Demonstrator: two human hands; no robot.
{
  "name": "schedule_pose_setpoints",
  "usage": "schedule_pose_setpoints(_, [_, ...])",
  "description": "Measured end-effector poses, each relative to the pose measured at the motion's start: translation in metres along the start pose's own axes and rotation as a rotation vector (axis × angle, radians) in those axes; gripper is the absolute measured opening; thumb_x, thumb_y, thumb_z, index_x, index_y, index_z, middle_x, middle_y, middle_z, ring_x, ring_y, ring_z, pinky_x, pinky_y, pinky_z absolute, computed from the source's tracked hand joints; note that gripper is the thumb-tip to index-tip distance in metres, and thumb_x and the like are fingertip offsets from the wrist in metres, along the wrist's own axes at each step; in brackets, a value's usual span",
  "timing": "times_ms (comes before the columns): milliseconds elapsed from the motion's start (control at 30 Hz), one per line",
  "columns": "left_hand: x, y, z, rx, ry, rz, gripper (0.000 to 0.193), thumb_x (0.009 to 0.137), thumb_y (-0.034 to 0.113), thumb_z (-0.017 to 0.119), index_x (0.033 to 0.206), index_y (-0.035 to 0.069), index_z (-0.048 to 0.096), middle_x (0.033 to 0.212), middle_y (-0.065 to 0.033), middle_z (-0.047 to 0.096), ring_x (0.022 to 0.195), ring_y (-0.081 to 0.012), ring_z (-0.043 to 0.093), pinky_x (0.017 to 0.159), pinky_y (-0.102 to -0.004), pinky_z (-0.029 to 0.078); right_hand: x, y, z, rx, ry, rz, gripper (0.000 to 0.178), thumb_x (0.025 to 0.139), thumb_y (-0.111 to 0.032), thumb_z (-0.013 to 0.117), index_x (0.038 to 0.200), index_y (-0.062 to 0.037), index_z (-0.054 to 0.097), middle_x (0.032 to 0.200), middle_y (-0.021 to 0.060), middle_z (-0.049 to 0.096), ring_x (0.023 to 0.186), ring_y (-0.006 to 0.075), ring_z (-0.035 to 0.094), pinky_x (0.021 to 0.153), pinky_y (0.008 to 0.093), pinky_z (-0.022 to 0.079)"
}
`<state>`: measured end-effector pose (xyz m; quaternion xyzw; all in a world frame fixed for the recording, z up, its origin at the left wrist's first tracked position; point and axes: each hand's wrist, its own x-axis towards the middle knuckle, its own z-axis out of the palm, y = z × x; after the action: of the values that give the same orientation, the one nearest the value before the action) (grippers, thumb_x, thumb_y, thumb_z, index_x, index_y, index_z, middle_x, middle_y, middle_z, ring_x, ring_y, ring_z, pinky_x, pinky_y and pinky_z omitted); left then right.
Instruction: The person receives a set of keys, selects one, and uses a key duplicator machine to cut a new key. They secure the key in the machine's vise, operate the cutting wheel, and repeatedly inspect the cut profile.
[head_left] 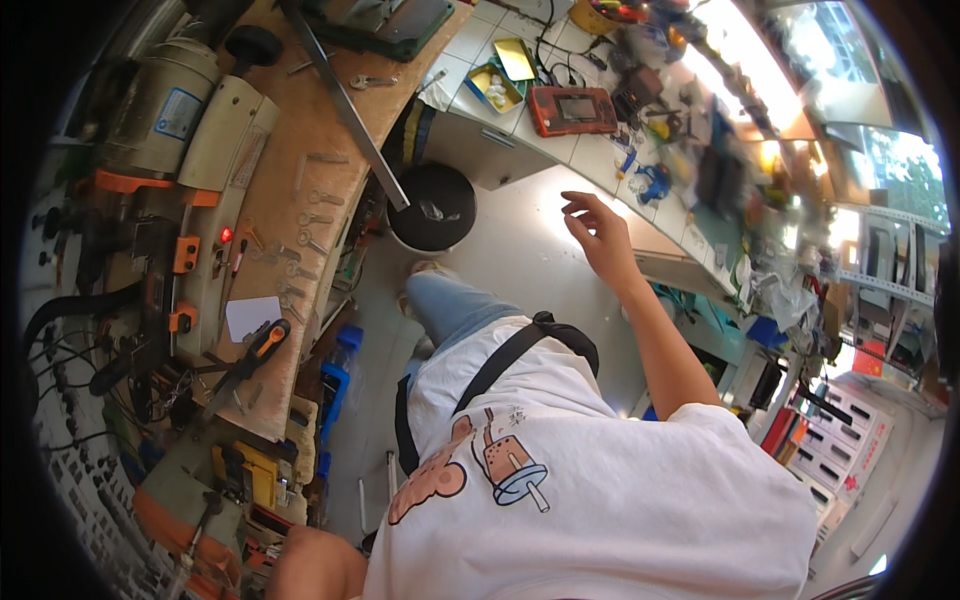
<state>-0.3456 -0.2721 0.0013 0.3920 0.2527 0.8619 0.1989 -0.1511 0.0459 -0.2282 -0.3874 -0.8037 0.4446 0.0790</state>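
Observation:
My right hand hangs in the air over the grey floor. Its fingers are loosely bent and apart, and they hold nothing. Closest to it is the edge of a white tiled counter, where a red device with a small screen lies beside an opened yellow tin. Of my left arm only a part shows at the lower edge; the left hand is out of the picture. On the wooden workbench to the left lie several metal keys and an orange-and-black handled tool.
A round black-topped stool stands between bench and counter. One long metal bar juts past the bench edge. Machines with orange parts line the left side. Blue items sit below the bench. Shelves rise at the right.

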Motion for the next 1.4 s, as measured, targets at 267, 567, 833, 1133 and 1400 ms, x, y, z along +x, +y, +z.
schedule_pose_setpoints(267, [0.005,-0.022,0.048,1.17,-0.422,0.365,0.027,0.092,0.029,0.042,0.093,0.004,0.051,0.089,-0.0066,0.052,0.077,-0.0202,0.054,0.075,-0.0362,0.045,0.058,0.012,-0.001,0.01,-0.069,-0.191,0.026,0.079,-0.007,0.057,0.105,-0.004,0.057,0.089,0.0099,0.06,0.072,0.0189,0.06,0.065,0.029,0.047])
schedule_pose_setpoints(567, [0.038,-0.174,0.093,1.793,-0.75,-0.007,0.029,0.091,0.033,0.045,0.083,0.006,0.052,0.079,-0.0071,0.054,0.07,-0.0188,0.053,0.065,-0.0294,0.044,0.22,0.053,0.0,-0.423,0.089,-0.606,0.019,0.068,-0.007,0.061,0.087,-0.0116,0.063,0.081,0.0075,0.056,0.084,0.0248,0.054,0.071,0.0365,0.043])
schedule_pose_setpoints(833, [-0.022,-0.301,0.048,1.779,-0.11,-0.515,0.022,0.076,0.007,0.061,0.098,0.004,0.063,0.087,-0.0075,0.055,0.068,-0.0187,0.05,0.074,-0.0338,0.038,0.308,0.059,0.029,-0.912,-0.157,-0.787,0.014,0.063,-0.014,0.065,0.077,-0.0166,0.065,0.084,0.0034,0.056,0.087,0.0207,0.054,0.069,0.0352,0.039])
schedule_pose_setpoints(1133, [-0.03,-0.346,0.031,1.854,0.112,-0.628,0.024,0.076,0.013,0.063,0.1,0.008,0.063,0.089,-0.0024,0.053,0.072,-0.0175,0.051,0.087,-0.0409,0.032,0.311,0.06,-0.006,-0.571,-0.089,-0.629,0.014,0.066,-0.018,0.069,0.078,-0.0111,0.065,0.085,0.0062,0.057,0.083,0.0228,0.056,0.068,0.0342,0.042])
schedule_pose_setpoints(1400, [0.015,-0.471,-0.051,1.903,0.059,-0.548,0.015,0.072,0.019,0.066,0.087,0.016,0.067,0.08,-0.0022,0.056,0.084,-0.0215,0.052,0.084,-0.0371,0.033,0.146,-0.067,-0.197,0.711,-0.703,-0.564,0.006,0.071,-0.013,0.061,0.069,-0.0077,0.062,0.073,0.0029,0.061,0.058,0.0113,0.053,0.051,0.0224,0.044])
